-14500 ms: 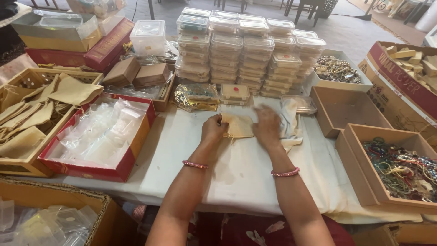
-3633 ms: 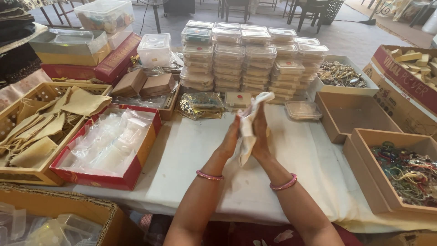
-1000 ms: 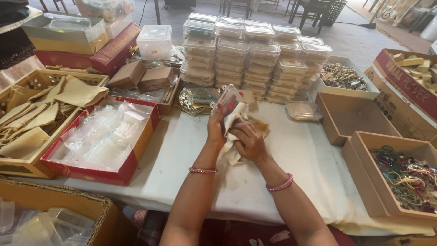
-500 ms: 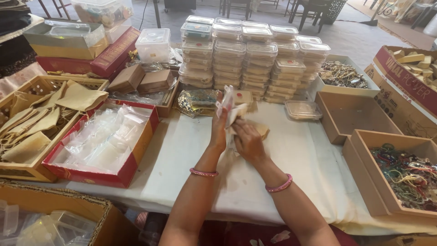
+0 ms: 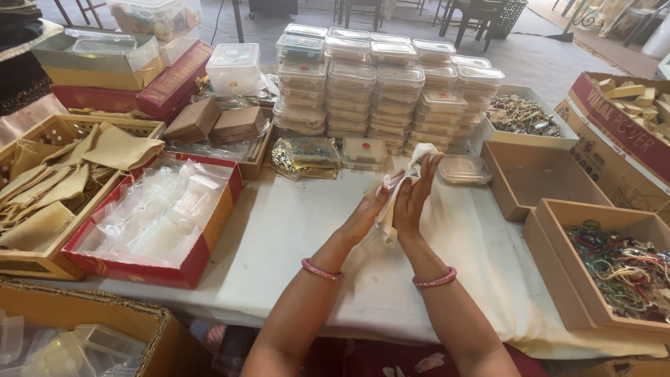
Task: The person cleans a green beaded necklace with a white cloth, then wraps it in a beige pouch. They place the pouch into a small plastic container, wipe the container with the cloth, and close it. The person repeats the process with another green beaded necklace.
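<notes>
Table [image 5: 293, 230] covered in white cloth, on a grey floor; chair legs at top edge. Stacked clear lidded containers [image 5: 380, 84] at the back, red tray of plastic sleeves [image 5: 157, 216] to the left, cardboard box of beaded jewellery [image 5: 621, 269] to the right. Left hand [image 5: 368, 213] and right hand [image 5: 413, 199] press palm to palm above mid-table, closed on a cream cloth pouch [image 5: 391, 202]. Pouch mostly hidden; contents cannot be told.

Stacked clear plastic containers [image 5: 380, 84] far centre, red tray of plastic sleeves [image 5: 157, 216] left, empty cardboard box [image 5: 534, 178] right, bead-filled box [image 5: 618, 262] near right
</notes>
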